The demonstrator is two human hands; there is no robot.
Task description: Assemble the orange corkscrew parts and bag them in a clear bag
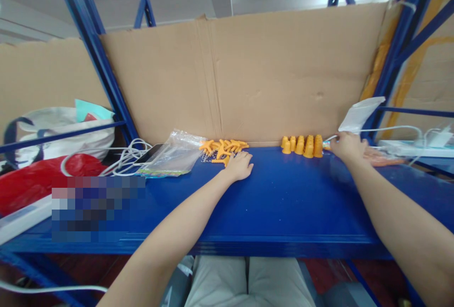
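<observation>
Left hand (240, 165) is down on the blue shelf (283, 203), palm down, fingers curled loosely, knuckles right against the near edge of a pile of orange branched pieces (224, 146). It touches the pile, but whether a piece is pinched under those fingers I cannot tell. The pile lies at the far edge of the shelf, against the cardboard sheet (255, 75), spread left to right with prongs sticking out every way. Over on the right, the right hand (349, 148) is clenched on the lower end of a white bag (360, 114); the bag's long side slants up and to the right from the fist, its free end in the air. Between the two hands stands a row of orange cones (303, 146), upright with narrow ends up, the line running left to right along the cardboard and ending just beside the right hand. Left of the pile, a clear plastic bag (174, 156) lies flat, then a phone (152, 153) and a tangle of white cables (124, 156). Far left, a red bag (31, 181).
</observation>
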